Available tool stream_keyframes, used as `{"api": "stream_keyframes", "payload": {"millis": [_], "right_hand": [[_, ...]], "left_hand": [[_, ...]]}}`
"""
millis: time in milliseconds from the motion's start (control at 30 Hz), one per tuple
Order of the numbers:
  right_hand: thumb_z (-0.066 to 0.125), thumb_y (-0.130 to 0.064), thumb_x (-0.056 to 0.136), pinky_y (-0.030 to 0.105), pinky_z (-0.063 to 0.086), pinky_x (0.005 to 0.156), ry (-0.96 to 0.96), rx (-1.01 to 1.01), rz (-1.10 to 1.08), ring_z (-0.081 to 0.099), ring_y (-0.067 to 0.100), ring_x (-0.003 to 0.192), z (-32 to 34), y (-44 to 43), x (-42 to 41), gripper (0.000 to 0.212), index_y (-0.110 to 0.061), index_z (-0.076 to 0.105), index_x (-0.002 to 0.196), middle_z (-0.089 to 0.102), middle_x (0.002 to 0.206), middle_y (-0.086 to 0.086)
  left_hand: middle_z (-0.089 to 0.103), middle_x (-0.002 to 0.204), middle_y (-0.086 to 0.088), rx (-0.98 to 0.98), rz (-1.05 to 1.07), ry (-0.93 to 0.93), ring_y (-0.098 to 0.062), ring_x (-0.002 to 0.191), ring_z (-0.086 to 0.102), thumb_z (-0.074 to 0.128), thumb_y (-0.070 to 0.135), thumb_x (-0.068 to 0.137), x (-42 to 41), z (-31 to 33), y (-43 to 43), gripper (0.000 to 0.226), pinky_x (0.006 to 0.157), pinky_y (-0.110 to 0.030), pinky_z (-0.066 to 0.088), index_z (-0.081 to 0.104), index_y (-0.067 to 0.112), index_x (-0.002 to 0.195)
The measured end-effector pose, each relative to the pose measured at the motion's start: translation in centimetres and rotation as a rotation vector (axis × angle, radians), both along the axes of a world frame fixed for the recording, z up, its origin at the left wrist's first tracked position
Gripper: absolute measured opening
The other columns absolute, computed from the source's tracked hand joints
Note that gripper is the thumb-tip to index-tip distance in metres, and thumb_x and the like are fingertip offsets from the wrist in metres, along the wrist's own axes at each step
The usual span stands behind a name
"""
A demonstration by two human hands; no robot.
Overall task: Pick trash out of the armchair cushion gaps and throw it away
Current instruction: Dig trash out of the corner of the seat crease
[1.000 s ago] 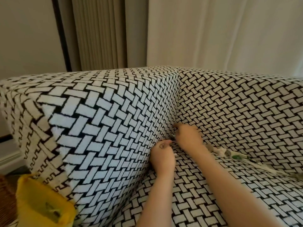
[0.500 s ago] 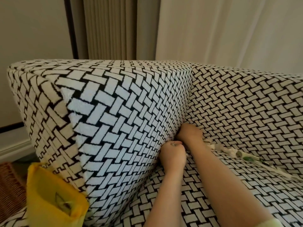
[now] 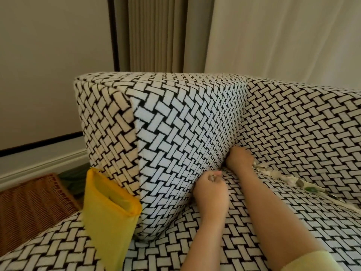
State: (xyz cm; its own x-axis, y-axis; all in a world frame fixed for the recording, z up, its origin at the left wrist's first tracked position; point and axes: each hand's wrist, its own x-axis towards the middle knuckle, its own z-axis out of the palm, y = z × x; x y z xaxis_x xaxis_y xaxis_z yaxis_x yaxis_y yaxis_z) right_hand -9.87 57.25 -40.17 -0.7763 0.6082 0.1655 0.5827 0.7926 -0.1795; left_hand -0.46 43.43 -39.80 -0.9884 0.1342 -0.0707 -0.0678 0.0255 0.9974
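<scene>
right hand point(image 3: 239, 160) pushed into gap at foot of armrest point(image 3: 185, 133), fingertips buried; grip cannot tell. left hand point(image 3: 212, 189) just beside it, nearer me, fingers curled against armrest; grey speck at thumb, cannot tell if held scrap. trash point(image 3: 283, 178), strip of crumpled wrappers, lies in back gap just right of right hand. yellow bag point(image 3: 109, 208) stands open well left of left hand. wicker basket point(image 3: 33, 198) farther left.

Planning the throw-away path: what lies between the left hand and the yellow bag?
In the head view, only the armrest side stands between left hand and yellow bag; nothing loose shows there.
</scene>
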Motion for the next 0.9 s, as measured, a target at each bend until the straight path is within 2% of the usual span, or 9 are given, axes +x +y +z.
{"api": "stream_keyframes", "payload": {"millis": [100, 167, 233, 300, 400, 533, 633, 733, 900], "right_hand": [[0.05, -0.02, 0.087, 0.035, 0.048, 0.08, 0.008, -0.016, 0.088, 0.058, 0.026, 0.096, 0.5, -0.2, 1.1, 0.02, -0.01, 0.06, 0.102, 0.063, 0.104, 0.008], [0.05, -0.027, 0.086, 0.033, 0.047, 0.079, -0.1, 0.063, 0.214, 0.058, 0.023, 0.092, 1.0, -0.8, 2.1, 0.021, -0.012, 0.06, 0.097, 0.063, 0.098, 0.005], [0.05, -0.031, 0.085, 0.03, 0.043, 0.075, -0.225, 0.178, 0.349, 0.054, 0.019, 0.082, 1.3, -1.7, 2.8, 0.022, -0.014, 0.061, 0.091, 0.063, 0.092, 0.002], [0.049, -0.034, 0.086, 0.031, 0.042, 0.077, -0.298, 0.231, 0.418, 0.051, 0.018, 0.08, 1.7, -2.4, 3.2, 0.023, -0.015, 0.062, 0.092, 0.061, 0.089, 0.001], [0.048, -0.035, 0.086, 0.033, 0.044, 0.083, -0.384, 0.181, 0.43, 0.053, 0.018, 0.086, 2.3, -2.7, 3.0, 0.026, -0.015, 0.06, 0.096, 0.063, 0.098, 0.002], [0.048, -0.035, 0.088, 0.032, 0.043, 0.083, -0.452, 0.025, 0.462, 0.055, 0.021, 0.096, 2.5, -3.4, 2.9, 0.033, -0.011, 0.059, 0.106, 0.062, 0.109, 0.007], [0.045, -0.035, 0.092, 0.031, 0.044, 0.079, -0.495, -0.036, 0.507, 0.053, 0.018, 0.088, 2.7, -4.1, 3.2, 0.033, -0.006, 0.059, 0.103, 0.061, 0.105, 0.007], [0.043, -0.025, 0.094, 0.025, 0.04, 0.066, -0.493, -0.049, 0.534, 0.05, 0.015, 0.077, 2.7, -4.7, 3.7, 0.025, -0.005, 0.057, 0.101, 0.059, 0.098, 0.008], [0.043, -0.014, 0.095, 0.033, 0.045, 0.085, -0.427, -0.131, 0.568, 0.058, 0.027, 0.103, 2.4, -5.3, 4.8, 0.023, -0.004, 0.058, 0.108, 0.061, 0.115, 0.014]], "left_hand": [[0.064, 0.099, 0.003, -0.032, 0.018, 0.027, -0.016, 0.077, 0.063, 0.04, 0.005, 0.092, 0.8, 0.0, -1.4, 0.028, 0.064, -0.022, 0.051, 0.063, 0.02, 0.099], [0.065, 0.108, 0.0, -0.128, 0.018, 0.077, -0.017, 0.091, 0.063, 0.041, 0.007, 0.093, 0.9, 0.1, -1.8, 0.03, 0.078, -0.025, 0.051, 0.063, 0.017, 0.111], [0.064, 0.113, -0.001, -0.244, 0.003, 0.134, -0.016, 0.095, 0.062, 0.042, 0.009, 0.093, 1.0, 0.0, -2.1, 0.032, 0.084, -0.023, 0.05, 0.06, 0.014, 0.119], [0.061, 0.119, -0.003, -0.441, -0.055, 0.195, -0.016, 0.1, 0.061, 0.043, 0.011, 0.093, 1.0, 0.1, -2.2, 0.035, 0.081, -0.019, 0.046, 0.054, 0.012, 0.126], [0.057, 0.124, -0.005, -0.823, -0.174, 0.21, -0.02, 0.107, 0.056, 0.046, 0.019, 0.092, -0.1, 0.8, -1.9, 0.034, 0.078, -0.025, 0.044, 0.053, 0.01, 0.124], [0.051, 0.132, -0.01, -1.071, -0.289, 0.123, -0.024, 0.117, 0.052, 0.043, 0.029, 0.094, -1.9, 1.5, -0.4, 0.044, 0.089, -0.032, 0.046, 0.046, 0.009, 0.132], [0.042, 0.14, -0.011, -1.146, -0.317, 0.081, -0.025, 0.124, 0.046, 0.043, 0.033, 0.094, -2.7, 1.3, 0.5, 0.052, 0.095, -0.033, 0.044, 0.036, 0.012, 0.14], [0.046, 0.136, -0.01, -1.132, -0.316, 0.058, -0.024, 0.121, 0.049, 0.045, 0.033, 0.093, -3.1, 1.3, 0.8, 0.049, 0.093, -0.032, 0.045, 0.04, 0.011, 0.136], [0.051, 0.129, -0.01, -1.124, -0.319, 0.073, -0.021, 0.114, 0.053, 0.044, 0.022, 0.092, -2.7, 1.0, 0.5, 0.041, 0.087, -0.028, 0.046, 0.046, 0.008, 0.131]]}}
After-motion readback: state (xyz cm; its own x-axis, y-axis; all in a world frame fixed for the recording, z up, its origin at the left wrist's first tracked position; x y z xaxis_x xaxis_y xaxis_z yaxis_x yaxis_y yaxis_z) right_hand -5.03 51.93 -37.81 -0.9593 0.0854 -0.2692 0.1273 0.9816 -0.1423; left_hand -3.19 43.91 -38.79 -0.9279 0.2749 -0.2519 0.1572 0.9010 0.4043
